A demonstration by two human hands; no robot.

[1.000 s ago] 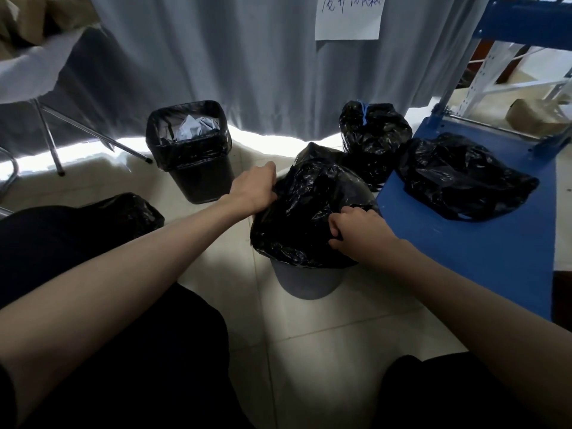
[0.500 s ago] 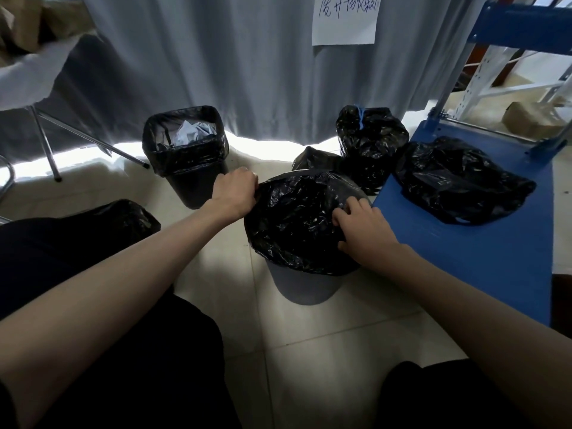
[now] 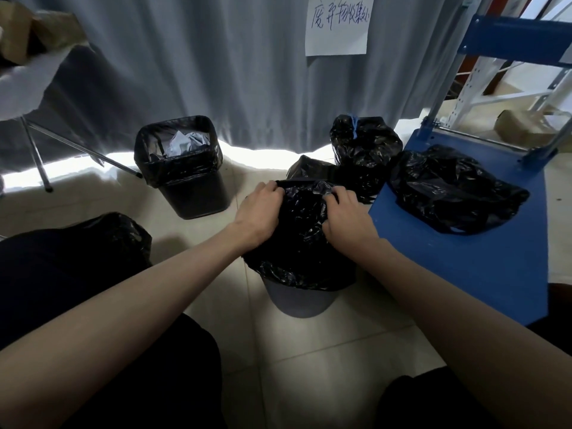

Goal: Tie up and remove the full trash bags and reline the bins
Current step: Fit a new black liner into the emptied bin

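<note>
Both hands, left (image 3: 258,212) and right (image 3: 346,216), pinch the bag (image 3: 301,243) over the bin (image 3: 298,301), bunching its far edge, probably to seat the liner.

One head-worn view looks forward and down, close over the floor (image 3: 309,342).

A storeroom or warehouse corner is suggested by the metal racking (image 3: 483,72), blue platform cart (image 3: 464,258), grey curtain (image 3: 216,72) and handwritten paper sign (image 3: 339,24).
</note>
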